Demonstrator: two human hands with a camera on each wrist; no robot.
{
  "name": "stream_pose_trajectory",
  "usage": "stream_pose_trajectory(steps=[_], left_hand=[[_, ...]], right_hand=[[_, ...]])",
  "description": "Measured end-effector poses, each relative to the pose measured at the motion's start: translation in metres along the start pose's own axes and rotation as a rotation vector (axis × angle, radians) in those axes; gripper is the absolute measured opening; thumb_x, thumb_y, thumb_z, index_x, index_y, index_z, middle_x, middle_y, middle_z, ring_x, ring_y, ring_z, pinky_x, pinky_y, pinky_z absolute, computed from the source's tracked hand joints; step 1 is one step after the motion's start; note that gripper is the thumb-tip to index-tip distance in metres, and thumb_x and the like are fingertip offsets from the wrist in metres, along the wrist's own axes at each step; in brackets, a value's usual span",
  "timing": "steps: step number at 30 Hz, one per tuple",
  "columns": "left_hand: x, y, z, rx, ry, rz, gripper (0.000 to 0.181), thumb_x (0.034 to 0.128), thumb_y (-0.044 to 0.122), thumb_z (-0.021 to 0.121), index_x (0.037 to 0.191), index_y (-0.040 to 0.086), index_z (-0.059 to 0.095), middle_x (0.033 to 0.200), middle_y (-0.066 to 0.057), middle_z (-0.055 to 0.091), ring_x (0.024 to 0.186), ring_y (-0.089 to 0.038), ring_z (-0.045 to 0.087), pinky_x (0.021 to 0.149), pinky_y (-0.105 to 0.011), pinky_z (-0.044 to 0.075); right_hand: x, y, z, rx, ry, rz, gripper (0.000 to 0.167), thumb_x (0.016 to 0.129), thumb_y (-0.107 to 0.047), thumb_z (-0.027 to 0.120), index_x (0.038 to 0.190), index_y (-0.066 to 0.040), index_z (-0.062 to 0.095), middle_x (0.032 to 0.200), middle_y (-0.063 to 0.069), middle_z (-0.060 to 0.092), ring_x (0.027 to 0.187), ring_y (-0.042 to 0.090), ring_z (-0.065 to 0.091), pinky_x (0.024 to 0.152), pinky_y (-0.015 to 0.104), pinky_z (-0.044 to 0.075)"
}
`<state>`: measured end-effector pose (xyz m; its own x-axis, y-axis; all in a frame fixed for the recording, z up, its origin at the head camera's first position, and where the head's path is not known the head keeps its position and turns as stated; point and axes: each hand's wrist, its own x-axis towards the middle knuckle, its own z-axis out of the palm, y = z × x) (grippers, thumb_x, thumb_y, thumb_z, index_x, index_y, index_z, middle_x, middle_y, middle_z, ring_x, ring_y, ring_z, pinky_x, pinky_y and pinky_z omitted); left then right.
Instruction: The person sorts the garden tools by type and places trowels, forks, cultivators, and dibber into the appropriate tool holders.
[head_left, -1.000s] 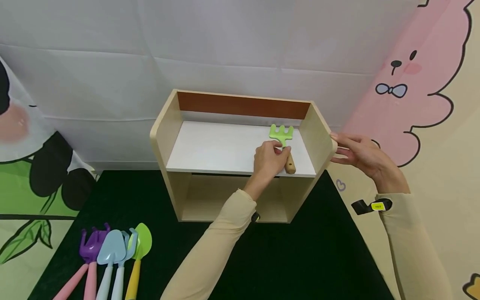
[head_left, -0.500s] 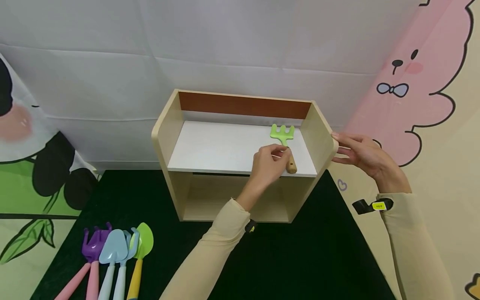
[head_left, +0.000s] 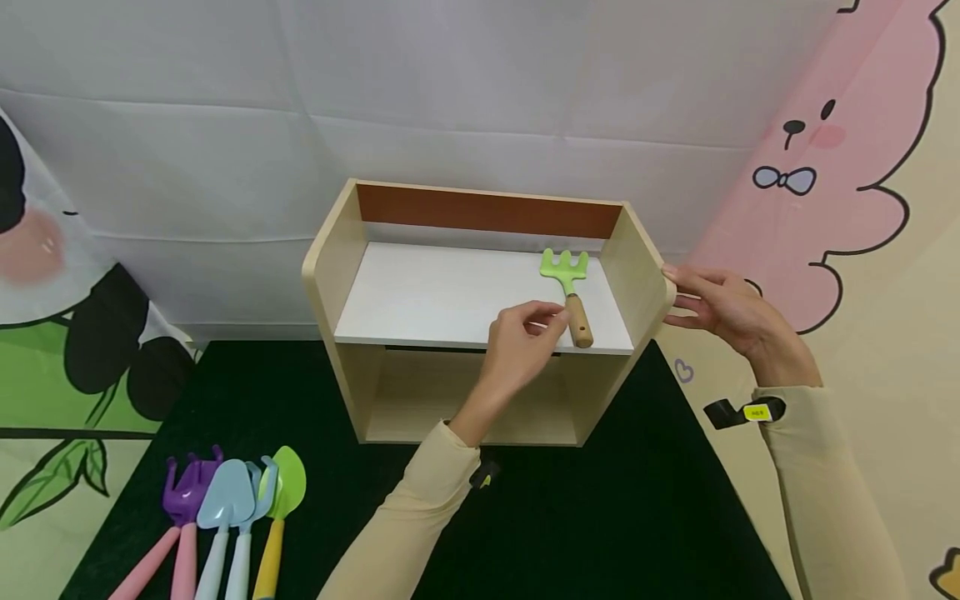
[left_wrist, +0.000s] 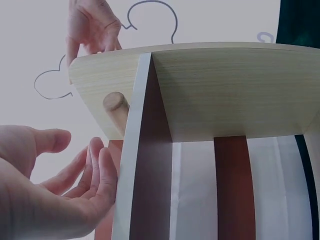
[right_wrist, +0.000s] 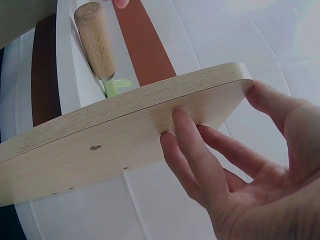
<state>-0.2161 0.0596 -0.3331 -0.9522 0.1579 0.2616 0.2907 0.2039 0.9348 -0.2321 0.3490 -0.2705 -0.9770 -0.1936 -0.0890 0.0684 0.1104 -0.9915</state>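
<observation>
A light green hand fork (head_left: 564,268) with a wooden handle lies on the upper white board of a small wooden shelf unit (head_left: 420,292), tines toward the back. My left hand (head_left: 521,350) hovers just left of the handle. In the left wrist view its thumb and loosely bent fingers are apart, with nothing between them, and the fork's handle end (left_wrist: 116,111) stands clear of them. With my right hand (head_left: 738,321) I touch the unit's right side panel (head_left: 636,279). The right wrist view has the thumb at the panel's rounded corner and several fingertips on its outer face.
On the dark green tabletop (head_left: 637,517), at the left front, lie a purple fork tool (head_left: 189,492), a pale blue trowel (head_left: 227,496), a pale blue fork (head_left: 264,492) and a lime green trowel (head_left: 288,483). White cloth (head_left: 450,92) hangs behind the unit.
My left hand has let go of the hand fork's handle and drawn back, left and toward me. The fork stays on the board, and my right hand has kept its place.
</observation>
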Motion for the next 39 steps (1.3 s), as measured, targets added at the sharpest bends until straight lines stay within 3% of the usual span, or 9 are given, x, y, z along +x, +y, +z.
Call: stream_pose_trajectory(steps=[19, 39], left_hand=[[-0.033, -0.015, -0.019, -0.081, -0.040, 0.032, 0.023, 0.1000, 0.020, 0.069, 0.113, 0.003, 0.076, 0.105, -0.008, 0.075, 0.094, -0.020, 0.069, 0.087, -0.032, 0.058], [-0.063, -0.040, -0.033, -0.104, -0.024, 0.018, 0.021, 0.0998, 0.021, 0.070, 0.111, 0.004, 0.077, 0.104, -0.007, 0.075, 0.095, -0.022, 0.070, 0.090, -0.045, 0.058]], right_hand=[[0.001, 0.001, 0.000, 0.013, 0.002, -0.008, 0.018, 0.105, -0.024, 0.061, 0.114, -0.023, 0.076, 0.117, -0.002, 0.068, 0.099, 0.014, 0.073, 0.081, 0.032, 0.062], [0.000, 0.000, 0.000, 0.002, 0.001, -0.001, 0.018, 0.106, -0.025, 0.060, 0.114, -0.024, 0.076, 0.116, -0.003, 0.069, 0.100, 0.013, 0.073, 0.082, 0.033, 0.061]])
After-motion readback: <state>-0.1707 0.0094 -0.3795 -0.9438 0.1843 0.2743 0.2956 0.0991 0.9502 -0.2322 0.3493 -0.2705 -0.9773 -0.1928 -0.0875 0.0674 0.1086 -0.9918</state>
